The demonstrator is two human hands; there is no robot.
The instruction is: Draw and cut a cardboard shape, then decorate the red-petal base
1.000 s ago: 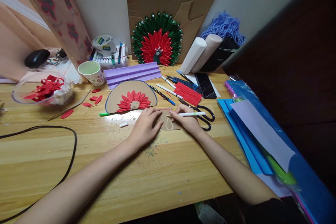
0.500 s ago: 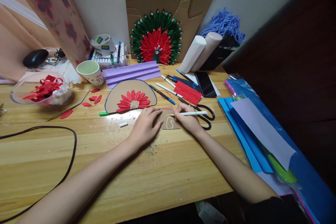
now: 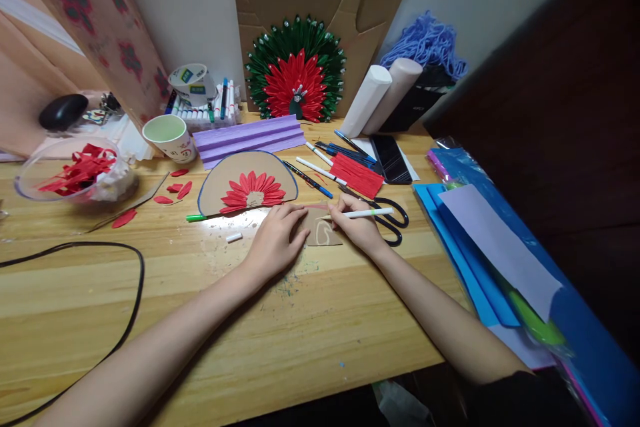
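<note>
My right hand (image 3: 357, 221) pinches a white marker (image 3: 370, 213) with a pale green band, its tip on a small piece of brown cardboard (image 3: 334, 238). Pale curved lines are drawn on that piece. My left hand (image 3: 281, 235) lies flat with its fingers apart, fingertips at the cardboard's left edge. Just behind it sits a cardboard half-round (image 3: 225, 180) edged in blue, with red petals (image 3: 254, 188) glued in a fan. A white marker cap (image 3: 233, 237) lies left of my left hand. Black-handled scissors (image 3: 393, 237) rest partly behind my right hand.
A green-and-red peacock craft (image 3: 296, 73) leans at the back. A paper cup (image 3: 170, 140) and a bowl of red scraps (image 3: 75, 173) stand left. Red crepe paper (image 3: 357, 175), a phone (image 3: 391, 160) and blue sheets (image 3: 450, 240) lie right. A black cable (image 3: 137, 307) curves across the left.
The view has shifted very slightly. Both hands keep nearly the same place on the cardboard, and the marker stays in my right hand.
</note>
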